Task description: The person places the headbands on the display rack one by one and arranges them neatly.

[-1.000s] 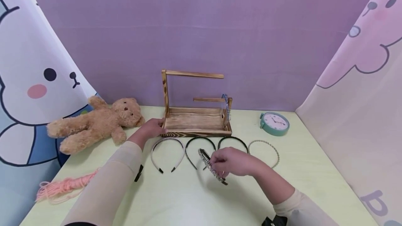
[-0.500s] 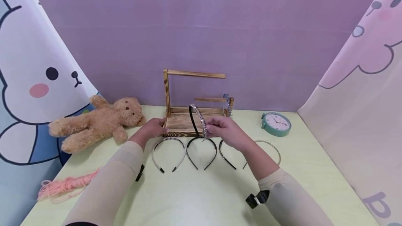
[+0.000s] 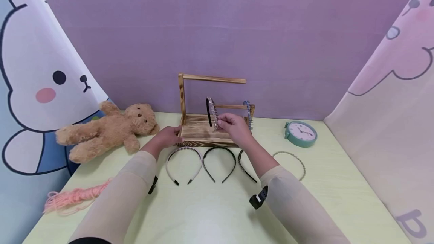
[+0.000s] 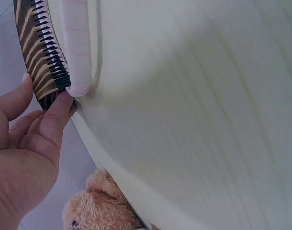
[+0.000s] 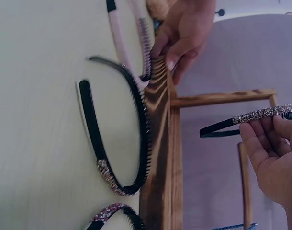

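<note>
In the head view my right hand pinches a rhinestone-covered black headband by one side. It is held upright, right at the free left end of the lower bar of a wooden rack. The right wrist view shows thumb and fingers on the glittering part of this headband. My left hand grips the rack's left end; in the left wrist view its thumb and fingers lie on either side of the striped wood. A blue headband hangs at the lower bar's right end.
Before the rack lie a pale pink headband, a black one, another dark one partly behind my right arm, and a thin beaded one. Around them are a teddy bear, pink yarn and a teal clock.
My right hand has lifted the rhinestone headband from low over the table, turned it upright and carried it forward to the lower bar. My left hand has stayed on the rack.
</note>
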The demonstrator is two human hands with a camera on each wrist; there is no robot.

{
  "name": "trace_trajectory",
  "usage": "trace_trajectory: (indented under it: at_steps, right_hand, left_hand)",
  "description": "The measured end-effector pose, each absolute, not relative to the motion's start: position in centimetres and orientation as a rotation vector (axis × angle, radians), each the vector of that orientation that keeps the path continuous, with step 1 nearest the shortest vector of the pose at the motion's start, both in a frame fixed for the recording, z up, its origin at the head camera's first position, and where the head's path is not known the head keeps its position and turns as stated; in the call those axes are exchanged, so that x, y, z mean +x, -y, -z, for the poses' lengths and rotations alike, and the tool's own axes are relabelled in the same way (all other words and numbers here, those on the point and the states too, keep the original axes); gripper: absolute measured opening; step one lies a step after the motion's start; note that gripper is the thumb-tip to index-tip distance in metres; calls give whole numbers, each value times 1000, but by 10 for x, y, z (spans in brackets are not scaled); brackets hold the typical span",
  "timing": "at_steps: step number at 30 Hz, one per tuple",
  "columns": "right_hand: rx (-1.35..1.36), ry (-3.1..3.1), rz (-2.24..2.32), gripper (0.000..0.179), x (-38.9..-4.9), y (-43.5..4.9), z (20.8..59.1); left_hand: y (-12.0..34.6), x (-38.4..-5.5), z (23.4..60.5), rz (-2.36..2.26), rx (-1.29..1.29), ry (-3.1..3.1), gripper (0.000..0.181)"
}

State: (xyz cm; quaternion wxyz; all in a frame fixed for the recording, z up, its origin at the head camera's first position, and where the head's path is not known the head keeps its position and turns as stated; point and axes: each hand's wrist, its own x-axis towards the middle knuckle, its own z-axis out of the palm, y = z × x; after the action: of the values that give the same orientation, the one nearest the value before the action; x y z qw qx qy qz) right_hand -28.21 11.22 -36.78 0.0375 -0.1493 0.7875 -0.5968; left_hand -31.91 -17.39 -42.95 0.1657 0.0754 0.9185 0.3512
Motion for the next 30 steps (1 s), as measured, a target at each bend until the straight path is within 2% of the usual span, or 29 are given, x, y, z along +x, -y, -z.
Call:
trace_trajectory:
  at_steps: [12, 20, 30]
  right_hand:
    - [-300, -2396, 1973, 19, -309, -135, 394]
    - [-105, -2434, 1989, 21, -312, -155, 398]
    - [-61, -2420, 1986, 21, -316, -169, 400]
  left_hand:
    - [173, -321, 431, -986, 198, -2594, 72]
    - [175, -317, 428, -984, 184, -2603, 71]
    - [172, -318, 430, -977, 184, -2603, 71]
